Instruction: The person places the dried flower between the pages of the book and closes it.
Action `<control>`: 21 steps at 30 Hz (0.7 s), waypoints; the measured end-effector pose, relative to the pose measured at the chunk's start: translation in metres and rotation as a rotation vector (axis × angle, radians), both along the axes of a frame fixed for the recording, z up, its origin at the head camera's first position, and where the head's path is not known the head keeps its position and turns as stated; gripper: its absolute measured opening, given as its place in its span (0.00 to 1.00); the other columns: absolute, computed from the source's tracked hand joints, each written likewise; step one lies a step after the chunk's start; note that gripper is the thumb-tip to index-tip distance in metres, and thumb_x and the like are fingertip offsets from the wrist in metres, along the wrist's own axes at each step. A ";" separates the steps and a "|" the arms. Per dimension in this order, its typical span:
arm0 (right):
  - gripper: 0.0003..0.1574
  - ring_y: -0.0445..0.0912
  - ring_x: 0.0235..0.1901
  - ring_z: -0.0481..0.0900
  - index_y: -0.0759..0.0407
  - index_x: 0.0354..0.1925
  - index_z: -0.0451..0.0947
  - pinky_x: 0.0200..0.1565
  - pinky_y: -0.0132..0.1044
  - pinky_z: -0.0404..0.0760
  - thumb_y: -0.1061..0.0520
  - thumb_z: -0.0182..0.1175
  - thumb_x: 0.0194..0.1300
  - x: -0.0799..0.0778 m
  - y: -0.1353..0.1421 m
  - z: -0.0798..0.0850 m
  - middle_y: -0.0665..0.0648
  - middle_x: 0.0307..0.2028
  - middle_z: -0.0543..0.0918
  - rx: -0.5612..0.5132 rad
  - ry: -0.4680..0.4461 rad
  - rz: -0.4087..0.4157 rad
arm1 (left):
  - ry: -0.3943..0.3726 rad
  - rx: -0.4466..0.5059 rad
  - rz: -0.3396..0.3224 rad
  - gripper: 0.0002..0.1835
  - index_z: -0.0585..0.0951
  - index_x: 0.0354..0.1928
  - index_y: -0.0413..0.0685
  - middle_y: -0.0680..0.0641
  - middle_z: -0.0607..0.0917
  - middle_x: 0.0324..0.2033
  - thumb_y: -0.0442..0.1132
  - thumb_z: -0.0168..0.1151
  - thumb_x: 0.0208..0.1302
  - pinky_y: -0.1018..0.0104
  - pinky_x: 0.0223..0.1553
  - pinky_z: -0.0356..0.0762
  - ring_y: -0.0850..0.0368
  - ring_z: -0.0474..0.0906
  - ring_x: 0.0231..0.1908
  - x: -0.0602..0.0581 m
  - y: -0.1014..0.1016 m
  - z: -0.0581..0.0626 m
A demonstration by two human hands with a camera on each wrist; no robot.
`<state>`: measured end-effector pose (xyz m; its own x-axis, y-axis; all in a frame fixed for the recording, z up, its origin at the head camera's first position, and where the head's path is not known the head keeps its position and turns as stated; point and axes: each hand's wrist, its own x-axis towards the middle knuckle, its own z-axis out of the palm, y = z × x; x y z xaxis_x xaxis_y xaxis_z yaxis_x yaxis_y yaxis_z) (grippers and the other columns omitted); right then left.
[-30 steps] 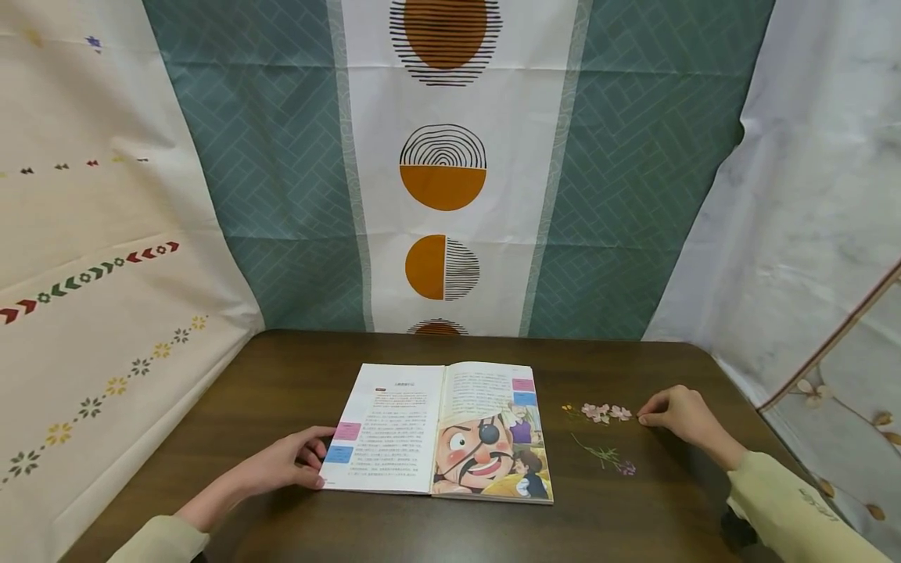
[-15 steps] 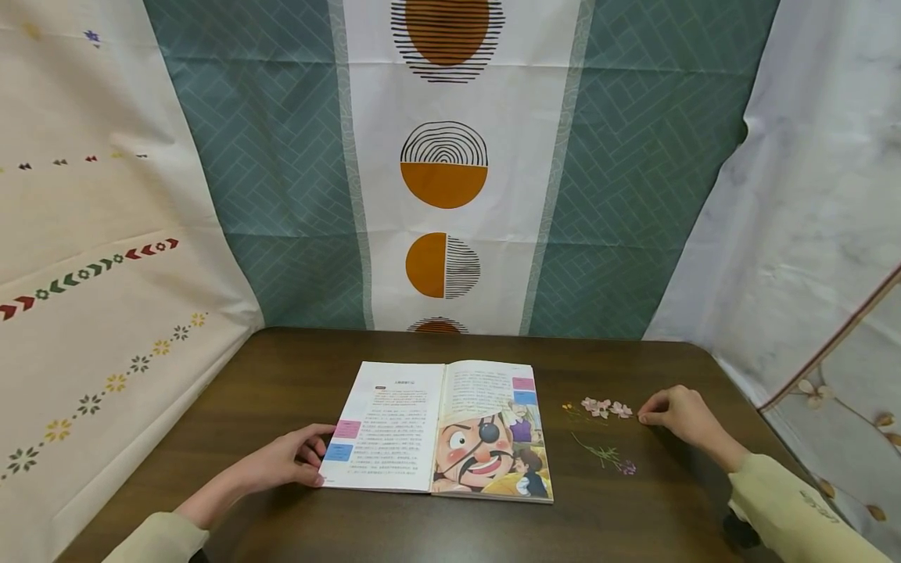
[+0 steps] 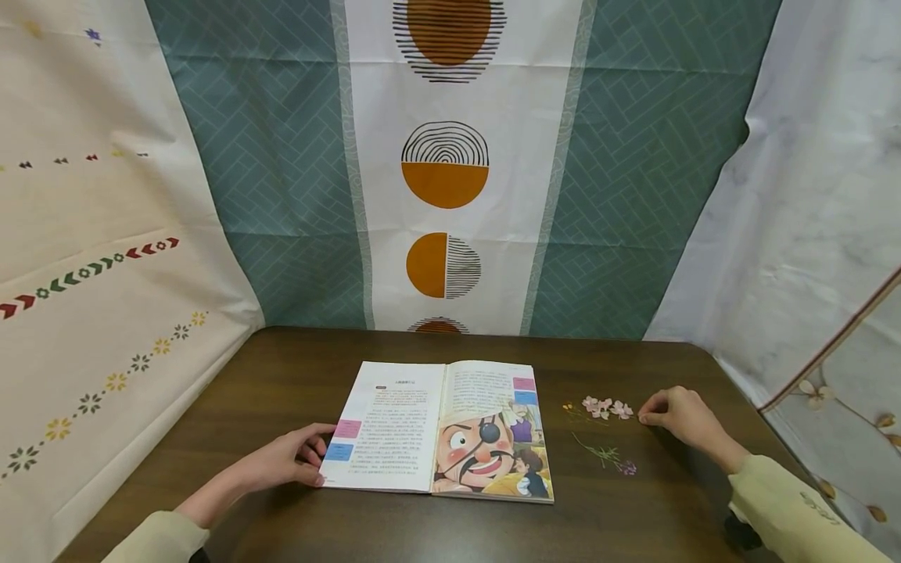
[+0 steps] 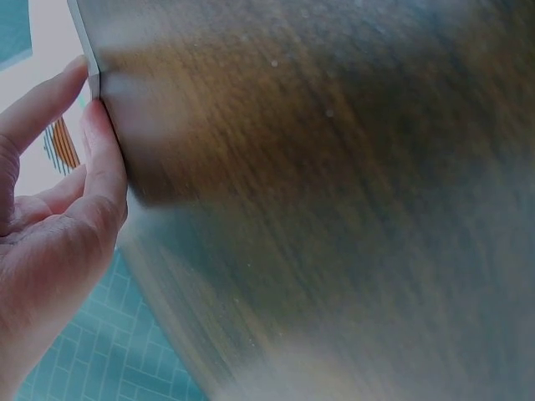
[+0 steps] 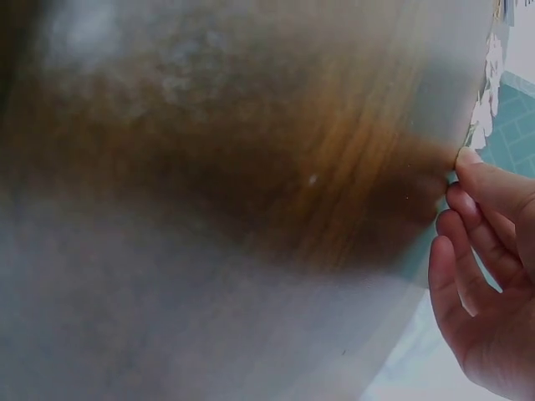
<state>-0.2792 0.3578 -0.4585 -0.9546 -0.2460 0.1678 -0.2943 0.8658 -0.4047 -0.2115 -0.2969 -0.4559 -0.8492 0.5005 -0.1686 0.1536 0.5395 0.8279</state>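
Note:
An open book (image 3: 394, 438) lies flat on the table, printed text on its left page and a cartoon pirate on the right. My left hand (image 3: 285, 460) holds its lower left corner; in the left wrist view thumb and fingertips pinch the book's edge (image 4: 84, 33). To the right of the book lies a sprig of pink flowers (image 3: 598, 407). My right hand (image 3: 683, 416) pinches the right end of this sprig between thumb and forefinger, low at the tabletop. The right wrist view shows the pale petals (image 5: 486, 96) just beyond the thumb tip.
A small yellow flower (image 3: 567, 407) lies beside the pink sprig's left end. Nearer the front lies a thin green stem with purple blossoms (image 3: 626, 467). The dark wooden table (image 3: 303, 367) meets patterned cloth hangings (image 3: 296, 195) at the back and both sides.

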 end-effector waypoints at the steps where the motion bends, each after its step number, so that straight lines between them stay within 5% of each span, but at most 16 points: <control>1: 0.02 0.34 0.26 0.77 0.52 0.28 0.87 0.29 0.32 0.74 0.58 0.71 0.56 0.000 0.000 0.000 0.49 0.28 0.87 0.001 0.000 0.000 | -0.002 0.001 -0.001 0.43 0.59 0.69 0.25 0.41 0.75 0.43 0.32 0.71 0.56 0.73 0.40 0.74 0.57 0.74 0.40 0.000 0.000 0.000; 21: 0.03 0.32 0.29 0.78 0.53 0.32 0.87 0.33 0.32 0.76 0.56 0.68 0.60 -0.006 0.006 0.001 0.50 0.32 0.88 -0.058 -0.097 0.056 | -0.007 0.008 -0.006 0.44 0.59 0.69 0.25 0.41 0.75 0.42 0.32 0.71 0.55 0.73 0.40 0.75 0.60 0.75 0.40 0.000 -0.001 0.000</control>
<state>-0.2847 0.3639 -0.4575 -0.9523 -0.2915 0.0905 -0.2979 0.8235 -0.4827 -0.2120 -0.2978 -0.4555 -0.8448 0.5073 -0.1701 0.1515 0.5316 0.8333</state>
